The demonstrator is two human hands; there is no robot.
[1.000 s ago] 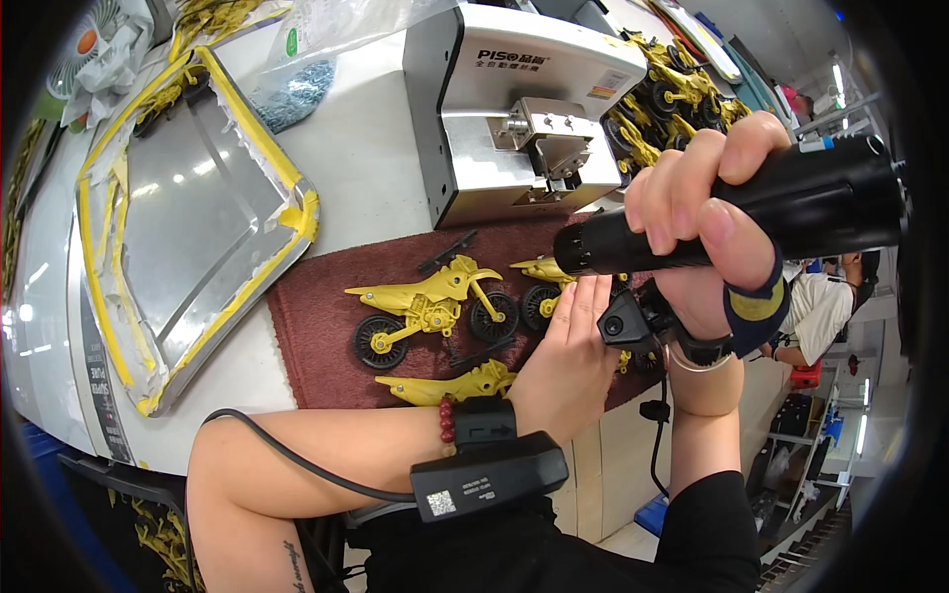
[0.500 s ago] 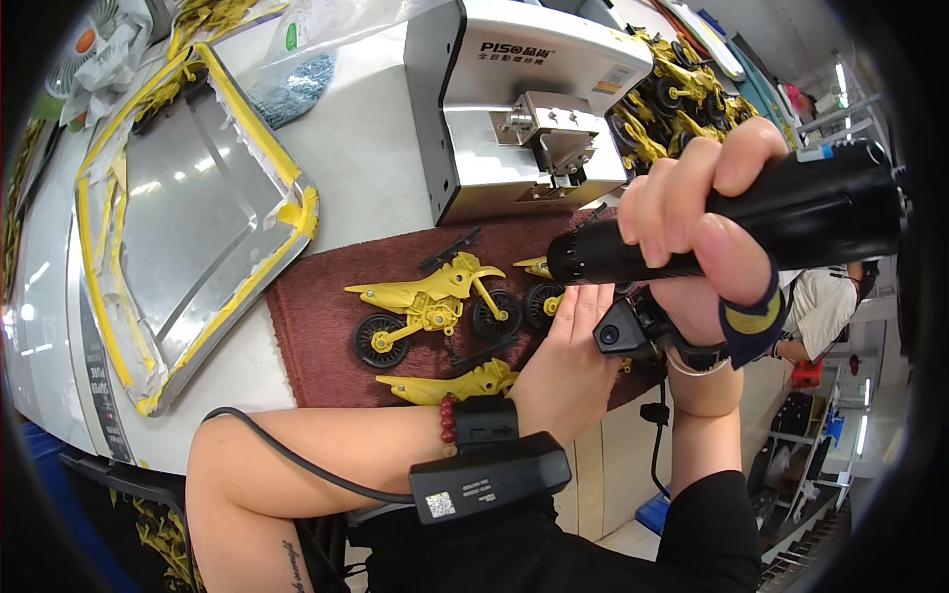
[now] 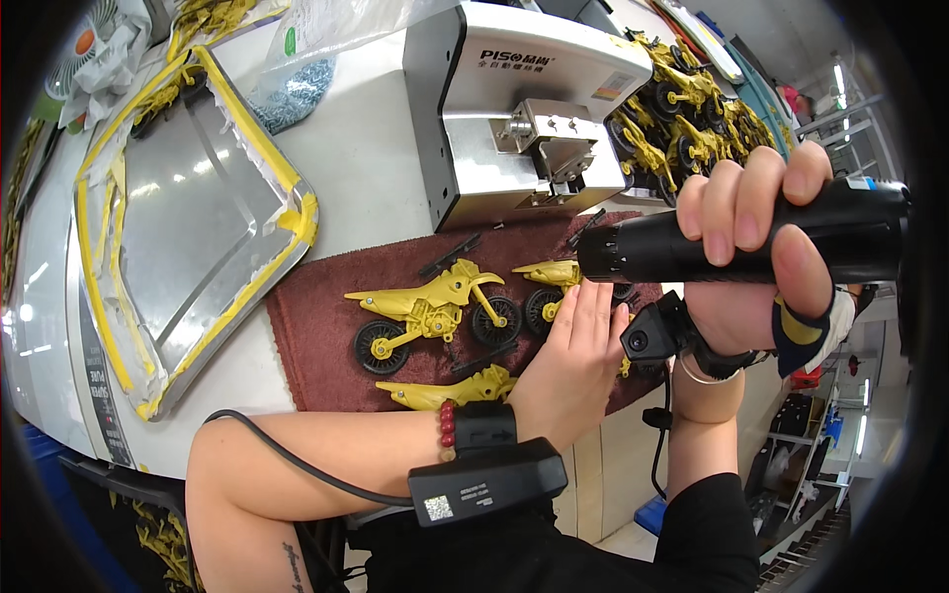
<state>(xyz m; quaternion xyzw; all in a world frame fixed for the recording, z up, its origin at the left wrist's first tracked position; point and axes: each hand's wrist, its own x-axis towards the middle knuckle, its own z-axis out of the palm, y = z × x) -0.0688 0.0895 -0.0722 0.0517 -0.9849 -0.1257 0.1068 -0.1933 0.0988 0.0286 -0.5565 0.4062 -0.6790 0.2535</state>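
Gripping: right hand point(image 3: 756, 208), fingers wrapped around black cylindrical tool point(image 3: 643, 254), now shifted right, its nose covering less of the partly hidden yellow toy motorcycle point(image 3: 544, 274), right side of maroon cloth point(image 3: 321, 341). Left hand point(image 3: 573, 371): fingers extended at that motorcycle; hold obscured, indeterminable.

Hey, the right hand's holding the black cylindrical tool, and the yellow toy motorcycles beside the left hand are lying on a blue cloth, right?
Not quite: the cloth is dark red, not blue, as the head view shows. The right hand does hold the black cylindrical tool, and the yellow toy motorcycles beside the left hand do lie on that cloth.
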